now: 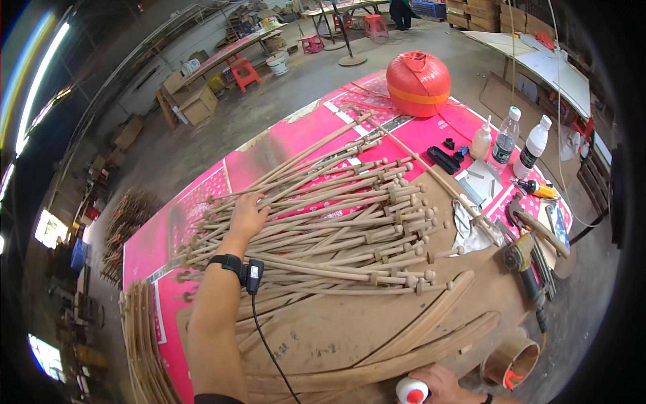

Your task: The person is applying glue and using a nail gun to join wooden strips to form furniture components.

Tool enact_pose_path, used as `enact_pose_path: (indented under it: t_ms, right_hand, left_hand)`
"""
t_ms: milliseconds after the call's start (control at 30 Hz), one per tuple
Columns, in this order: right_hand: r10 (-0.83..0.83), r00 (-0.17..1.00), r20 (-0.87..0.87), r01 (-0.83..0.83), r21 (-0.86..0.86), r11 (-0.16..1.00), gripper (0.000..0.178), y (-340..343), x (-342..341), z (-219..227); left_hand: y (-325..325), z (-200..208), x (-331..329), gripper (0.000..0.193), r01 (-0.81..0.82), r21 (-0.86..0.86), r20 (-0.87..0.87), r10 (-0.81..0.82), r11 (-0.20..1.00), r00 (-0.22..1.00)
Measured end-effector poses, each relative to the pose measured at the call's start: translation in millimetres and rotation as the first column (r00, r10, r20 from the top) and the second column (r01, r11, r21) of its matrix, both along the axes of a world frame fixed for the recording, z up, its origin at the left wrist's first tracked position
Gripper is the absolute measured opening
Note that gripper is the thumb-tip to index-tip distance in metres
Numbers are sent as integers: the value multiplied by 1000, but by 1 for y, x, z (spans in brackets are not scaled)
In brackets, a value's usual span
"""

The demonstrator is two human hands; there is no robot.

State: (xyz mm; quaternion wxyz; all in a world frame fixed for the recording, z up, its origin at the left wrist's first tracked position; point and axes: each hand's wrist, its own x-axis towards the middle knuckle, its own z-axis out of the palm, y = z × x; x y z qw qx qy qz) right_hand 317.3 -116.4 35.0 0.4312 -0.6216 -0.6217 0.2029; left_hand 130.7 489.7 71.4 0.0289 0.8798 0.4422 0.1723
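A pile of slender wooden rods (323,219) with round knobs and small collars near their ends lies across the table. My left hand (249,217) reaches onto the pile's left part, thumb and fingers closed around a rod; the fingertips are partly hidden. A black strap with a small cabled device (252,275) is on that wrist. At the near edge, my right hand (436,384) grips a white bottle (406,389) with a red tip, seen from its top end. Beyond it lie curved wooden pieces (404,355).
A red ball of plastic twine (418,84) sits at the far corner. Bottles (505,138), a hammer (538,225), a screwdriver (535,188) and a corded power tool (521,262) lie at the right. A round brown container (509,360) stands near my right hand. Wooden strips (145,343) stand at left.
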Motion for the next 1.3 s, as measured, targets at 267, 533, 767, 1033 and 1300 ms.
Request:
enact_pose_path:
  t_ms: [267,533,767,1033,1300]
  right_hand:
    - [16,1000,-5,-17,-67,998,65,-3,-1,-2]
    - [34,999,19,-34,-11,999,67,4,5,-7]
    - [45,994,97,-49,42,998,71,5,6,-11]
    - [1,990,139,-16,105,994,64,9,2,-10]
    - [-9,991,132,-11,154,988,64,10,-1,-14]
  left_hand:
    - [10,-3,-3,38,-8,-90,-105,-2,996,994]
    - [-73,50,-10,28,141,-28,84,-138,990,987]
    - [-134,53,-77,35,344,34,1,-345,938,939]
    - [-133,49,-89,33,335,-72,32,-333,939,942]
    - [-133,54,-82,20,309,-39,-60,-311,950,949]
